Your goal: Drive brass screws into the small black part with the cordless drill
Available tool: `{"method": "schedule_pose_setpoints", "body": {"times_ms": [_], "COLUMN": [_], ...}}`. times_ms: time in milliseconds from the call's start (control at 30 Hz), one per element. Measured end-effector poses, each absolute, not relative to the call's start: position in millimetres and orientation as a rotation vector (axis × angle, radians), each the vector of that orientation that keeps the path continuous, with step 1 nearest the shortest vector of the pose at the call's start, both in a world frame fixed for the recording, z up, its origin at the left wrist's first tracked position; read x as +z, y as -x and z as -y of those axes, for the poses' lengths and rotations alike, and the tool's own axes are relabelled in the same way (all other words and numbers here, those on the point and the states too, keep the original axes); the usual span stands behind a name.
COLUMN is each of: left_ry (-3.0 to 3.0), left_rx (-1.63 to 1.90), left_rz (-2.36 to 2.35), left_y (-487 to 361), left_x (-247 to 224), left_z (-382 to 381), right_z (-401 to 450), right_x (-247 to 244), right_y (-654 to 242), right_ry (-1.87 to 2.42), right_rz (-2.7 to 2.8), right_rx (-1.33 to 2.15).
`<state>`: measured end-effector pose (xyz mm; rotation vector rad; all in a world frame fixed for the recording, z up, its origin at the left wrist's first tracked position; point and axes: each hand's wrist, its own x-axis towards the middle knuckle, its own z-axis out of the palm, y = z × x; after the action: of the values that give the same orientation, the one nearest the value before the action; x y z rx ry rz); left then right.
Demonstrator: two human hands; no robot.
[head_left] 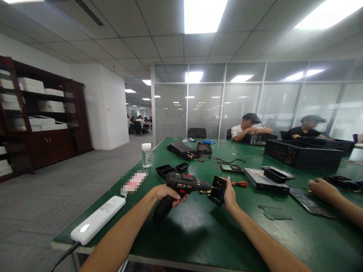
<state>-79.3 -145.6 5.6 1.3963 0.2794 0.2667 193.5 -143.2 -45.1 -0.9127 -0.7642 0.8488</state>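
Note:
A black cordless drill (183, 183) is gripped in my left hand (170, 194), its body level and its bit pointing right. My right hand (229, 194) holds a small black plastic housing (217, 191) upright, its open side turned to the drill. The bit's tip reaches inside the housing; whether it touches a screw is too small to tell. Beneath the drill's chuck, small gold-coloured pieces (204, 192) lie on the green table (187, 238). An orange-handled screwdriver (239, 184) rests just beyond my right hand.
Black trays (167, 170) and a clear bottle (146, 155) stand behind the drill. A white power strip (99, 219) lies along the left edge. To the right are a flat metal device (265, 180), a dark sheet (274, 212) and another person's hand (323, 189). Two people sit opposite.

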Motion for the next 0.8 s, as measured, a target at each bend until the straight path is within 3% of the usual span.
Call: {"method": "schedule_pose_setpoints", "body": {"times_ms": [800], "left_ry": [-1.405], "left_rx": [0.258], "left_rz": [-0.299], "left_y": [78.9], "left_x": [7.2], "left_z": [146.3], "right_z": [146.8], "right_x": [-41.9], "right_y": [-191.0], "right_ry": [0.87], "right_rz": [0.761], "right_rx": [0.923]}}
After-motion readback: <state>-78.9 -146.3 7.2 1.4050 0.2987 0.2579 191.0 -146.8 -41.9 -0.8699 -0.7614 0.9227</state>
